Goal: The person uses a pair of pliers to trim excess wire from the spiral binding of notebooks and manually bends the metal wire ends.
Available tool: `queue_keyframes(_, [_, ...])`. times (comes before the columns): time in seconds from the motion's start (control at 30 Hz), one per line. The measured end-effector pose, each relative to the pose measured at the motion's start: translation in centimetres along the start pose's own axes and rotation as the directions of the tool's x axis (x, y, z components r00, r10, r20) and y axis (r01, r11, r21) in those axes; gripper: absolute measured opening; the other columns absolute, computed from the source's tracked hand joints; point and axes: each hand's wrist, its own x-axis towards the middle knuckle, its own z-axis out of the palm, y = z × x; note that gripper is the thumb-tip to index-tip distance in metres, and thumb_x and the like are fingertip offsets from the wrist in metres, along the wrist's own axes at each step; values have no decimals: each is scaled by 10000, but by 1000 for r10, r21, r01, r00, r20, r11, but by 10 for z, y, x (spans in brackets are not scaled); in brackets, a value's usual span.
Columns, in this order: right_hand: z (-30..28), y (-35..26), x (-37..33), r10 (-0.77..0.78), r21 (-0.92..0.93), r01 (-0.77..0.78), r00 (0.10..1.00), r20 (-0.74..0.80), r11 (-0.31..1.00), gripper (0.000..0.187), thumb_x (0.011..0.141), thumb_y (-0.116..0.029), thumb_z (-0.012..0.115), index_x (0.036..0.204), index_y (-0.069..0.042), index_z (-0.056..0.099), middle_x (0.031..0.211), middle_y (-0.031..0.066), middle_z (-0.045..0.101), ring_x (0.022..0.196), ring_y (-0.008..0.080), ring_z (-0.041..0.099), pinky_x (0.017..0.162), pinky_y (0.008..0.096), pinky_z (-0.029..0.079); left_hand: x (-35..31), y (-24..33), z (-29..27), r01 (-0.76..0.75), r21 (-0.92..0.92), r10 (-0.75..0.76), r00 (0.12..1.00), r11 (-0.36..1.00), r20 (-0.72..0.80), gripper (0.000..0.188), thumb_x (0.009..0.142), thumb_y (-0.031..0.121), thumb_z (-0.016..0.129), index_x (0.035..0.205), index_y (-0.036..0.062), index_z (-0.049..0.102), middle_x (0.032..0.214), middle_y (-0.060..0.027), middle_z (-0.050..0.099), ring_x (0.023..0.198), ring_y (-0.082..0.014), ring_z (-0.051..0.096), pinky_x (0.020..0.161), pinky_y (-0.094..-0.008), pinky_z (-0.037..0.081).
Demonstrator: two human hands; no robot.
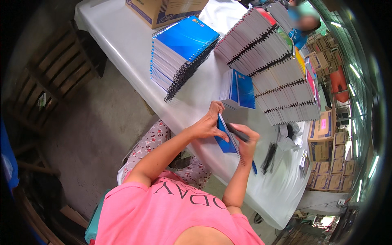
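A blue-covered notebook (225,145) with a spiral coil (233,141) along its right edge is held at the table's near edge. My left hand (212,124) is closed on its left side, thumb across the cover. Close to the coil, my right hand (247,143) is closed round a dark hand tool (239,132); blur hides its exact kind. The lower end of the coil sticks out past the notebook, beside my right wrist. A slim blue item (254,167) lies by my right forearm.
Blue spiral notebooks (183,38) stand stacked at the far left, near a cardboard box (167,12). A smaller blue stack (241,87) and long rows of bound books (281,81) lie beyond my hands. Loose black coils (268,157) rest at right. Another person (302,28) is at the back.
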Motion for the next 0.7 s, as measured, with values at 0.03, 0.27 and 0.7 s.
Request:
queue_keyframes(0.03, [1, 1, 2, 73, -114, -75, 997, -29, 991, 329, 682, 97, 528, 938, 6, 715, 924, 122, 704, 838, 178, 661, 798, 262, 499, -2, -1, 1, -13, 11, 13, 1000, 1000, 4, 893, 492, 364, 920, 996, 81, 239, 1068, -130, 288, 1060, -231, 321, 929, -339, 326])
queue_keyframes(0.27, [-1, 8, 8, 269, -184, -280, 960, -83, 942, 345, 661, 116, 551, 934, -6, 723, 910, 117, 707, 823, 146, 652, 745, 246, 493, 0, 2, 1, -15, 47, 12, 999, 999, 50, 779, 613, 354, 861, 993, 64, 246, 1026, -141, 284, 1036, -264, 334, 927, -342, 321])
queue_keyframes(0.7, [-60, 47, -150, 229, -783, -560, 828, -512, 273, 577, 889, -437, 542, 1384, -169, 416, 1421, 118, 370, 1318, 342, 307, 1046, 552, 222, -5, 24, -1, 477, -409, -526, 850, 778, -9, 176, 773, 115, 749, 908, 28, 678, 825, 11, 626, 760, -72, 552, 711, -227, 439])
